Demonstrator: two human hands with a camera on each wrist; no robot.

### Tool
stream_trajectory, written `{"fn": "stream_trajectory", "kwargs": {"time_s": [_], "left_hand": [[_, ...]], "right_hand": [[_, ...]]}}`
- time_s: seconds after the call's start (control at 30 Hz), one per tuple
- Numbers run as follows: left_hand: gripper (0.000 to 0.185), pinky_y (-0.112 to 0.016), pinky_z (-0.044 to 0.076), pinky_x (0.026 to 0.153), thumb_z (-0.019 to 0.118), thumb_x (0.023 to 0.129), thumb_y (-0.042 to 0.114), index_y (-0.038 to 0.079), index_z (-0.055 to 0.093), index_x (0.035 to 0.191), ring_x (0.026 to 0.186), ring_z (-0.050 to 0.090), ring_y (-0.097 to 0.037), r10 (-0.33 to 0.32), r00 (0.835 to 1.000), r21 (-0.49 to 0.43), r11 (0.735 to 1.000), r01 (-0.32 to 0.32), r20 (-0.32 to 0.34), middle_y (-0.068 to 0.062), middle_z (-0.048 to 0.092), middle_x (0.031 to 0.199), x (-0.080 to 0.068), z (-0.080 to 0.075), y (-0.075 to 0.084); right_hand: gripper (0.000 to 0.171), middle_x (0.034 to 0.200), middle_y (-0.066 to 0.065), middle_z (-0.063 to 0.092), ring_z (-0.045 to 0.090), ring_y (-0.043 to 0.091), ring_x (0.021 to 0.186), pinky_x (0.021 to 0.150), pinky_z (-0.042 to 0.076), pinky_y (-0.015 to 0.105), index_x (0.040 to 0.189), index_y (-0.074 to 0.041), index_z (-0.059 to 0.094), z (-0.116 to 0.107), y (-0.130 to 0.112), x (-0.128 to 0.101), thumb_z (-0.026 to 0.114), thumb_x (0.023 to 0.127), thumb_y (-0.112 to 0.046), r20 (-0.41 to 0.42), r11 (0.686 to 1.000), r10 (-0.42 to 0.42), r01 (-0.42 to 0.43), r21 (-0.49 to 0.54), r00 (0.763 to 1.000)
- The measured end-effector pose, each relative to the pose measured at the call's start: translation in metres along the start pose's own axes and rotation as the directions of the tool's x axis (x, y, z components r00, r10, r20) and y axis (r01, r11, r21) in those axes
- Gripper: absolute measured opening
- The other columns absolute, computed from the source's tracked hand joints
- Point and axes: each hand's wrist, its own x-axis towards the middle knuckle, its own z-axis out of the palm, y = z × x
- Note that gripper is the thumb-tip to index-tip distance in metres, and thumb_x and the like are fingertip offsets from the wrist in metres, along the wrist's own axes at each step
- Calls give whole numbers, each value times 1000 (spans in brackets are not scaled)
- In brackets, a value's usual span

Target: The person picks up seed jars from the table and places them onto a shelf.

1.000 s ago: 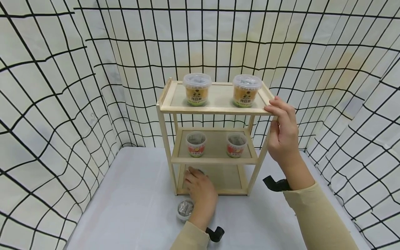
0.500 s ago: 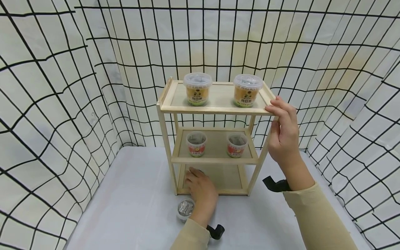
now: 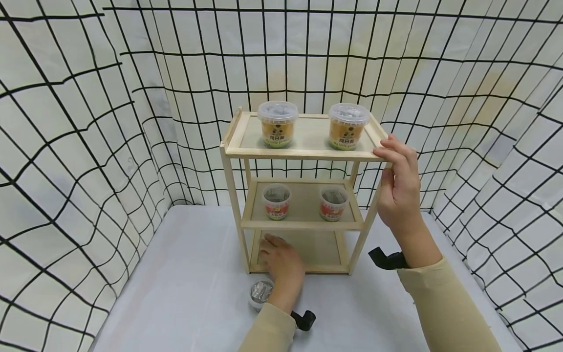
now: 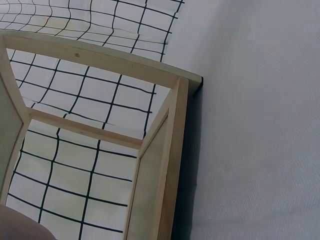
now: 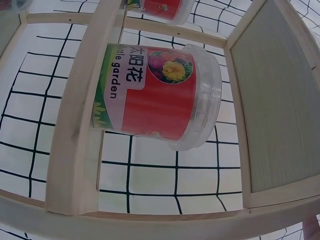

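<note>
A three-tier wooden shelf rack stands on the table. My right hand grips its top right corner, fingers on the top edge and thumb below by the post. My left hand reaches low onto the left part of the bottom shelf, fingers bent around a mostly hidden plastic cup, whose grey rim barely shows beyond the knuckles. Just in front of the rack, partly behind the left wrist, sits a lidded plastic cup. Only a bit of skin shows in the left wrist view.
Two lidded yellow-labelled cups, a left one and a right one, stand on the top shelf. The middle shelf bears two red-labelled cups, left and right. Black wire mesh encloses the white table.
My left hand shifts very slightly at the bottom shelf, its fingers a little blurred now. My right hand stays on the rack's corner, and the cups have not moved.
</note>
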Motion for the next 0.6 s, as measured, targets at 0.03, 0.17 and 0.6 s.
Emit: {"fn": "stream_trajectory", "kwargs": {"time_s": [0.03,0.17,0.6], "left_hand": [[85,-47,50,77,73,94,17,-23,30,155,109,53,-51,-4,1000,3,1000,4,5,-46,39,150,0,0,0],[85,-48,51,78,73,93,16,-22,31,156,111,53,-51,-14,1000,-1,1000,14,8,-46,38,150,2,2,-1],[88,-46,51,73,76,92,16,-21,30,157,107,52,-51,-21,1000,-44,999,21,1,-45,37,148,3,4,-2]], "right_hand": [[43,147,25,56,46,32,157,131,38,46,128,7,66,0,0,0,38,97,13,0,1000,0,0,2,1000],[42,147,25,56,46,31,157,131,38,45,128,7,66,1,1,0,38,97,13,-4,1000,1,-1,5,1000],[43,149,24,56,45,29,157,131,37,45,129,7,66,1,-1,0,38,97,13,-2,1000,13,-13,8,1000]]}}
